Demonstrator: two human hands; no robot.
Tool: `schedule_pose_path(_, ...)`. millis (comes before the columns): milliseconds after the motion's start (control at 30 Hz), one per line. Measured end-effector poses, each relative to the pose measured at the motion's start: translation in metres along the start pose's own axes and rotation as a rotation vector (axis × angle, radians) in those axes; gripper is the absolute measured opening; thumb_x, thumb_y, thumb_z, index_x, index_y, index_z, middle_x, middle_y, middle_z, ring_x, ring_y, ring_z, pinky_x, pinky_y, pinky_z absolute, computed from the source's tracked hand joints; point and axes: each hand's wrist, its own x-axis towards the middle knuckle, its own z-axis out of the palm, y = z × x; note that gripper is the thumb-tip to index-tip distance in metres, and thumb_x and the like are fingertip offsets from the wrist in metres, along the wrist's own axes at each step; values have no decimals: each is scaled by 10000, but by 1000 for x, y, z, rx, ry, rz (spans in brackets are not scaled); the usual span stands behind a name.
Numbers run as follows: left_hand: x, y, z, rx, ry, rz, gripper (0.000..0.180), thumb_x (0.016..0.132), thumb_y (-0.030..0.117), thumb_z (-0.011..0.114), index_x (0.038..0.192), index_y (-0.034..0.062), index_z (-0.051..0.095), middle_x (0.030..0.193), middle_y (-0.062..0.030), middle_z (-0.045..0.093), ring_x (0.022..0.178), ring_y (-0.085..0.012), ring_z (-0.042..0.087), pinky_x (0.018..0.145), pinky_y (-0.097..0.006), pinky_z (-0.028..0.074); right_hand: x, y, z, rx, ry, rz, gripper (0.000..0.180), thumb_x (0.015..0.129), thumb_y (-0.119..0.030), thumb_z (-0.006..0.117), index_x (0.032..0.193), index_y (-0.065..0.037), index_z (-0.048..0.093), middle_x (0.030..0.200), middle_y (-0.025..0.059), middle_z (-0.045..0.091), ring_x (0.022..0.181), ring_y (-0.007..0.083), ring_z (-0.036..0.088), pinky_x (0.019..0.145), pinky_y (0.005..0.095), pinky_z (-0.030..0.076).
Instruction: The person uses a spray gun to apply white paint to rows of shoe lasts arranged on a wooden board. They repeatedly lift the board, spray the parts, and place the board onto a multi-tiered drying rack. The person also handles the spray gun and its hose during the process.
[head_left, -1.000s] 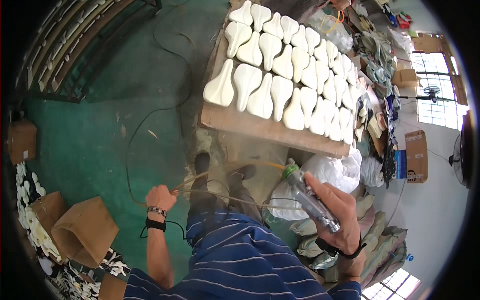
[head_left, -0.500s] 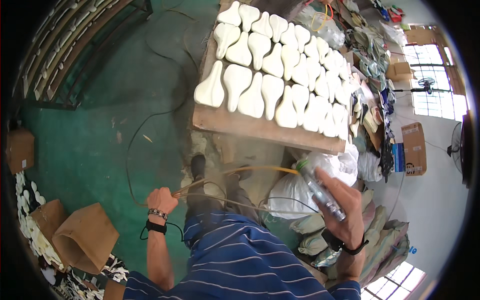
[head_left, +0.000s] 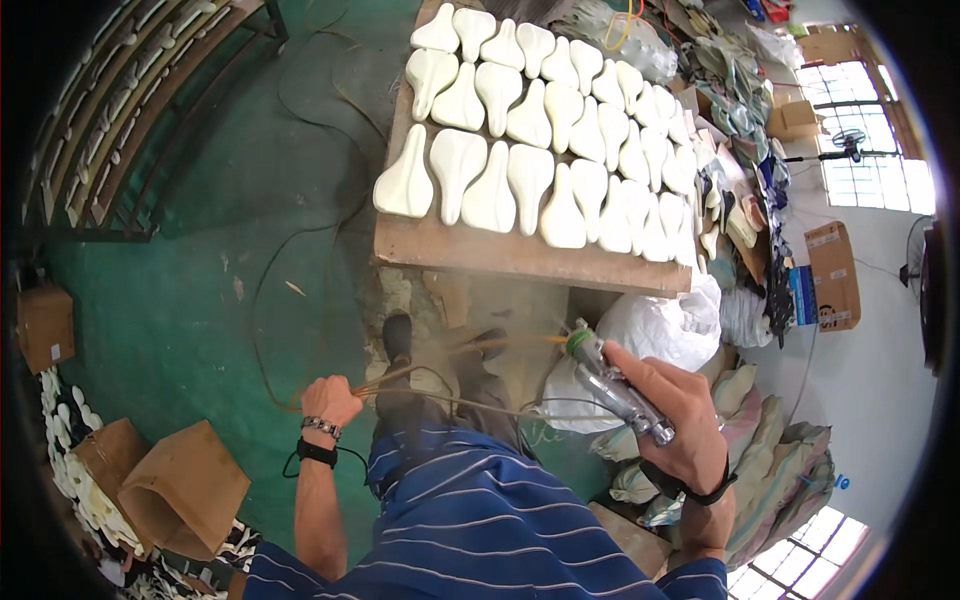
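My right hand (head_left: 672, 415) grips a metal spray gun (head_left: 612, 382) with a green collar at its nozzle, pointing up-left toward the bench, and a faint mist hangs by the tip. My left hand (head_left: 330, 397) holds the orange-tan hose (head_left: 440, 352) that loops across to the gun. Ahead lies a wooden board (head_left: 500, 250) covered with several rows of cream-white saddle-shaped foam pieces (head_left: 520, 170). The gun's tip is just below the board's near edge. My feet in dark shoes (head_left: 398, 335) stand on a stained patch of floor.
A green floor (head_left: 200, 280) stretches left, crossed by a dark cable (head_left: 270, 290). A metal rack (head_left: 130, 140) stands far left. Cardboard boxes (head_left: 185, 490) with white pieces sit lower left. A white sack (head_left: 660, 330), piled foam parts and boxes (head_left: 832, 275) crowd the right.
The view has shifted so the board sits nearer. My right hand has brought the spray gun up and left toward the board's edge. My left hand keeps its hold on the hose.
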Motion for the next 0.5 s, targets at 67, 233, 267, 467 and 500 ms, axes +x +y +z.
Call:
schedule_pose_path(67,1,6,0,5,-15,7,420,800,481,764,907,74,770,878,-188,735,867,-389,702,741,-482,563,0,8,6,10,106,6,777,622,119,625,1384,-21,572,1021,218,686,877,403,680,770,391,547)
schedule_pose_path(233,-5,30,-2,-50,-22,27,227,750,166,627,875,11,736,909,-248,712,867,-442,685,748,-503,556,-19,24,-9,35,32,37,788,613,135,600,1384,-26,575,1008,213,685,888,402,677,794,376,541)
schedule_pose_path(267,-4,34,4,-56,-15,15,228,754,173,632,882,16,737,913,-246,712,870,-441,685,747,-503,555,-23,29,-12,34,32,25,785,612,135,602,1379,-27,580,993,211,685,874,400,676,785,374,539)
schedule_pose_path(467,-20,85,35,-135,97,-30,322,792,345,719,908,45,745,912,-227,717,877,-435,684,741,-500,554,-41,95,-34,6,155,20,756,616,135,614,1354,-35,606,948,192,691,810,388,672,740,370,534)
schedule_pose_path(500,-25,97,45,-143,121,-29,351,792,381,738,908,50,747,907,-222,718,876,-432,685,739,-499,554,-46,109,-40,6,129,16,751,618,135,615,1350,-34,609,943,189,692,801,385,672,733,369,534)
